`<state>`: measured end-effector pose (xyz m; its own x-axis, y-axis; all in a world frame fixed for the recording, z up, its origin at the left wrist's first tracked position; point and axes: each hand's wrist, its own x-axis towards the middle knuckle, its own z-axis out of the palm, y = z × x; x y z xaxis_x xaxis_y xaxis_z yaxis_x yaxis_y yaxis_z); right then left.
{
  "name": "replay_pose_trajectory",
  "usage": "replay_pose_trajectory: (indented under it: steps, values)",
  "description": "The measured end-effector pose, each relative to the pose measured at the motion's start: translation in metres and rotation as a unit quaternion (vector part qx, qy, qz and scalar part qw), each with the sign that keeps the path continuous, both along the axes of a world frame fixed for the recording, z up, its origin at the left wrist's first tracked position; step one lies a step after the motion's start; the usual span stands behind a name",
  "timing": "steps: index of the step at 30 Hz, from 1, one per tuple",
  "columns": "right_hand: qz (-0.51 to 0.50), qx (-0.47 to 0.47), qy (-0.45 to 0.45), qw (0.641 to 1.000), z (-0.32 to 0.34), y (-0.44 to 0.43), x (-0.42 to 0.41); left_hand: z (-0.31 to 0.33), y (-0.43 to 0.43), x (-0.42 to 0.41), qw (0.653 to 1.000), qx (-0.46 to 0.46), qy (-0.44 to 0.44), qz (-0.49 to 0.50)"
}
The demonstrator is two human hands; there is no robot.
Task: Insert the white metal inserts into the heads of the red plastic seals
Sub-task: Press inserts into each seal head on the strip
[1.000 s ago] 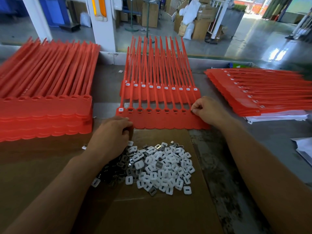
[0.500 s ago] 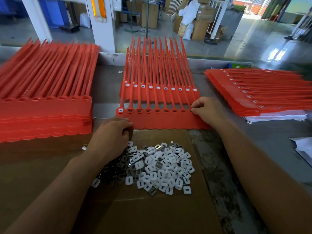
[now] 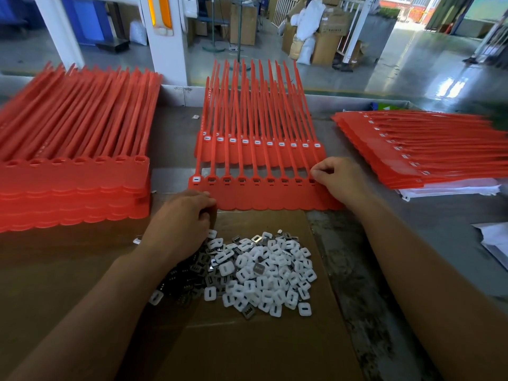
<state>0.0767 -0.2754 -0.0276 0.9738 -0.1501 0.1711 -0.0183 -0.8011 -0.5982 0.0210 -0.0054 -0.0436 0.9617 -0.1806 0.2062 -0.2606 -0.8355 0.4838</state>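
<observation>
A near strip of joined red seals (image 3: 264, 198) lies across the table's middle. Its leftmost head (image 3: 196, 179) holds a white insert; the other heads look dark inside. My right hand (image 3: 339, 181) is at the strip's right end, thumb and fingers curled and pinching at the last head. What sits between the fingertips is hidden. My left hand (image 3: 180, 220) rests knuckles-up on the left edge of the pile of white and metal inserts (image 3: 264, 270), fingers curled under beside the strip's lower left corner. A second strip (image 3: 261, 144) behind has white inserts in every head.
The pile lies on brown cardboard (image 3: 247, 342). A tall stack of red seals (image 3: 71, 171) stands at the left. Another stack (image 3: 423, 149) lies at the right on white sheets. White paper (image 3: 494, 243) is at the far right edge.
</observation>
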Motion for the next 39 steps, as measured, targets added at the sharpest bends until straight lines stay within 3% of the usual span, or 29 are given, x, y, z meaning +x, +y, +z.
replay_pose_trajectory:
  steps: [4, 8, 11, 25, 39]
  values:
    - [0.080, 0.015, -0.028, 0.996, 0.016, 0.011, -0.019, 0.000, 0.000, 0.001, 1.000, 0.003, 0.000, 0.000]
    - [0.230, -0.025, 0.091, 0.969, 0.028, 0.027, -0.040, 0.000, 0.000, 0.000, 1.000, 0.002, 0.000, 0.004]
    - [0.287, -0.066, 0.147, 0.944, 0.027, 0.034, -0.049, 0.000, 0.000, -0.001, 1.000, 0.001, 0.000, 0.003]
    - [0.271, -0.074, 0.154, 0.947, 0.016, 0.039, -0.056, -0.001, 0.000, 0.001, 1.000, 0.004, 0.000, 0.002]
    - [0.280, -0.169, 0.143, 0.934, 0.017, 0.046, -0.066, 0.000, 0.000, 0.000, 1.000, 0.005, 0.001, 0.002]
